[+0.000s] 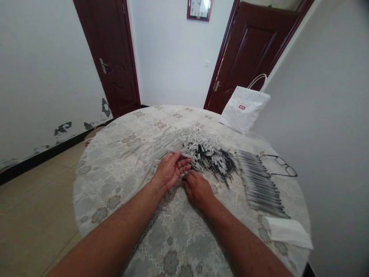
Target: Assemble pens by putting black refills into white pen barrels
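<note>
My left hand (172,169) is turned palm up and pinches a thin whitish pen barrel (184,155) between thumb and fingers. Just to its right, my right hand (198,188) is closed low over the table, its fingertips curled down; what they hold, if anything, is hidden. Behind my left hand spreads a loose heap of pale, see-through pen barrels (164,144). Beyond my right hand lies a pile of black pen refills (226,161), mixed with short whitish pieces (209,144). A row of pens (261,182), dark inside clear barrels, lies side by side further right.
A patterned cloth covers the round table (170,246). Eyeglasses (281,165) lie beside the row of pens, with a folded white paper or cloth (290,232) nearer the edge. A white paper bag (245,107) stands at the back right by the wall.
</note>
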`<action>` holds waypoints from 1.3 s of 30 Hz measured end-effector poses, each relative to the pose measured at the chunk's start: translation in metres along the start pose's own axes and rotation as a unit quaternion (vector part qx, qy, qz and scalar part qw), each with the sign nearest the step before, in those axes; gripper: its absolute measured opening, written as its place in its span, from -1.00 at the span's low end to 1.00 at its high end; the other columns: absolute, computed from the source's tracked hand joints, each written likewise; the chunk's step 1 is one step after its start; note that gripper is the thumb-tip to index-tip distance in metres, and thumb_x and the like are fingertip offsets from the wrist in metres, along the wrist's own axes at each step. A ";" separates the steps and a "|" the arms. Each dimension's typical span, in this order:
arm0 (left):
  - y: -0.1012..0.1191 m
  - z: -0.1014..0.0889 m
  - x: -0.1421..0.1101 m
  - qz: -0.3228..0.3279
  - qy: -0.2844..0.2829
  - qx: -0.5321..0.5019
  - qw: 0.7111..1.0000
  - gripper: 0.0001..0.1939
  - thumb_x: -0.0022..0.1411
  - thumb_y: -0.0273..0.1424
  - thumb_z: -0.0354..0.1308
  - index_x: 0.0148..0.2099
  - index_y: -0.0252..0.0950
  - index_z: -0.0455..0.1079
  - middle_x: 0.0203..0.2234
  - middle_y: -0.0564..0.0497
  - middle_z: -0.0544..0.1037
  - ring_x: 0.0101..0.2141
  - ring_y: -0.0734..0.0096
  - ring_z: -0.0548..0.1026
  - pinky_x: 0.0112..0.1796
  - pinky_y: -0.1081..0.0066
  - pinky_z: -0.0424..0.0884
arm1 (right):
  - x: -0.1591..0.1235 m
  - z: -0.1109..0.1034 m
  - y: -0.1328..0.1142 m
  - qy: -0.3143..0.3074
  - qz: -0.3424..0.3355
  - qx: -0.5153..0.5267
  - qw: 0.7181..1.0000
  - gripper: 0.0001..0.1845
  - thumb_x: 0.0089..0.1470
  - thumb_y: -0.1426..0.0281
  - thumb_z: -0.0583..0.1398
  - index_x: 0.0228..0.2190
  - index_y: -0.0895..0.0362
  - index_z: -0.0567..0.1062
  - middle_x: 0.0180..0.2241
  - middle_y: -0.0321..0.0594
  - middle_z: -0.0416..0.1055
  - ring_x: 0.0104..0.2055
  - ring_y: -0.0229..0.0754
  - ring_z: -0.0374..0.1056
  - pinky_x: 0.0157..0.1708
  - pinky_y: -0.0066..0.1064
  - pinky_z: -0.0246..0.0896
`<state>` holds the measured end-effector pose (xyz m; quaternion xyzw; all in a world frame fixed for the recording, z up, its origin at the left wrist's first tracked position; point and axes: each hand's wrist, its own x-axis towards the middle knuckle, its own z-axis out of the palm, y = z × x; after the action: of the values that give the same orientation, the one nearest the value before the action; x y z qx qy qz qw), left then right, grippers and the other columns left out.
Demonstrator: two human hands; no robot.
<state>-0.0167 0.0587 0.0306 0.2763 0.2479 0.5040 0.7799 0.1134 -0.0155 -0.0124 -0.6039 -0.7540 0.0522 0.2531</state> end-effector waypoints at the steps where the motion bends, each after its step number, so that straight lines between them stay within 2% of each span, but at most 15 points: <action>1: -0.001 0.000 0.000 0.001 -0.003 0.006 1.000 -0.81 0.27 -0.37 0.25 -0.22 -0.31 0.29 -0.37 -0.06 0.61 -0.32 0.25 0.65 -0.38 0.36 0.60 | -0.001 -0.003 0.003 0.030 0.016 0.051 0.998 -0.82 0.24 0.42 0.10 -0.23 0.10 0.51 -0.24 -0.15 0.48 -0.19 -0.14 0.38 -0.18 -0.37 0.24; 3: -0.003 0.000 -0.001 0.001 -0.011 0.016 1.000 -0.81 0.28 -0.37 0.24 -0.19 -0.30 0.28 -0.34 -0.07 0.61 -0.30 0.21 0.66 -0.36 0.32 0.60 | -0.002 -0.010 0.009 0.094 0.073 0.165 0.979 -0.83 0.22 0.38 0.12 -0.23 0.12 0.50 -0.29 -0.18 0.50 -0.25 -0.15 0.40 -0.21 -0.37 0.25; 5: -0.006 0.001 -0.001 -0.004 -0.018 0.026 0.999 -0.81 0.29 -0.37 0.23 -0.17 -0.29 0.27 -0.31 -0.07 0.61 -0.28 0.19 0.66 -0.34 0.30 0.61 | -0.003 -0.017 0.016 0.142 0.134 0.272 0.942 -0.83 0.19 0.31 0.17 -0.24 0.12 0.50 -0.34 -0.22 0.51 -0.32 -0.17 0.40 -0.27 -0.38 0.27; 7: -0.008 0.001 -0.002 -0.012 -0.025 0.036 0.999 -0.80 0.28 -0.36 0.24 -0.16 -0.28 0.27 -0.30 -0.07 0.60 -0.27 0.17 0.66 -0.33 0.29 0.61 | -0.003 -0.024 0.022 0.171 0.168 0.358 0.903 -0.79 0.15 0.25 0.22 -0.23 0.12 0.49 -0.38 -0.26 0.49 -0.39 -0.20 0.38 -0.37 -0.41 0.27; 11: -0.012 0.002 -0.003 -0.026 -0.042 0.052 0.997 -0.77 0.26 -0.34 0.27 -0.14 -0.29 0.28 -0.28 -0.07 0.59 -0.26 0.19 0.66 -0.31 0.32 0.60 | -0.001 -0.029 0.027 0.187 0.173 0.463 0.849 -0.66 0.14 0.21 0.24 -0.11 0.13 0.48 -0.41 -0.28 0.49 -0.51 -0.27 0.30 -0.53 -0.45 0.23; 18: -0.013 0.001 -0.003 -0.022 -0.056 0.057 0.997 -0.75 0.26 -0.31 0.28 -0.15 -0.31 0.29 -0.25 -0.12 0.60 -0.23 0.17 0.65 -0.32 0.36 0.59 | 0.002 -0.022 0.026 0.197 0.184 0.552 0.789 -0.67 0.06 0.18 0.31 -0.18 0.10 0.49 -0.23 -0.19 0.56 -0.43 -0.23 0.41 -0.55 -0.44 0.30; 23: -0.013 0.001 -0.003 -0.022 -0.051 0.054 0.997 -0.75 0.24 -0.33 0.29 -0.15 -0.32 0.30 -0.28 -0.10 0.60 -0.28 0.24 0.65 -0.32 0.36 0.59 | 0.002 -0.017 0.030 0.196 0.193 0.548 0.790 -0.67 0.04 0.20 0.34 -0.19 0.10 0.53 -0.52 -0.37 0.42 -0.56 -0.30 0.28 -0.57 -0.47 0.23; 27: -0.015 0.001 -0.003 -0.031 -0.059 0.055 0.996 -0.75 0.26 -0.33 0.28 -0.13 -0.32 0.31 -0.27 -0.11 0.61 -0.28 0.25 0.66 -0.32 0.37 0.60 | 0.001 -0.016 0.031 0.188 0.189 0.548 0.793 -0.68 0.04 0.22 0.34 -0.19 0.11 0.52 -0.51 -0.36 0.42 -0.55 -0.30 0.28 -0.57 -0.47 0.23; 33: -0.017 0.001 -0.004 -0.037 -0.067 0.053 0.996 -0.77 0.27 -0.35 0.27 -0.13 -0.32 0.31 -0.29 -0.11 0.62 -0.30 0.27 0.66 -0.30 0.35 0.60 | 0.000 -0.017 0.030 0.179 0.188 0.512 0.819 -0.68 0.03 0.20 0.34 -0.21 0.12 0.52 -0.55 -0.38 0.40 -0.58 -0.31 0.25 -0.58 -0.48 0.19; 39: -0.017 0.001 -0.004 -0.032 -0.064 0.056 0.996 -0.75 0.26 -0.34 0.28 -0.12 -0.30 0.30 -0.28 -0.10 0.62 -0.30 0.26 0.66 -0.30 0.34 0.60 | 0.000 -0.017 0.031 0.180 0.179 0.509 0.823 -0.70 0.05 0.21 0.33 -0.22 0.12 0.52 -0.56 -0.38 0.39 -0.57 -0.30 0.25 -0.58 -0.47 0.18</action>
<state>-0.0061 0.0489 0.0201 0.3433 0.2343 0.4453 0.7931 0.1485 -0.0109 -0.0099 -0.5123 -0.4405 0.3633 0.6415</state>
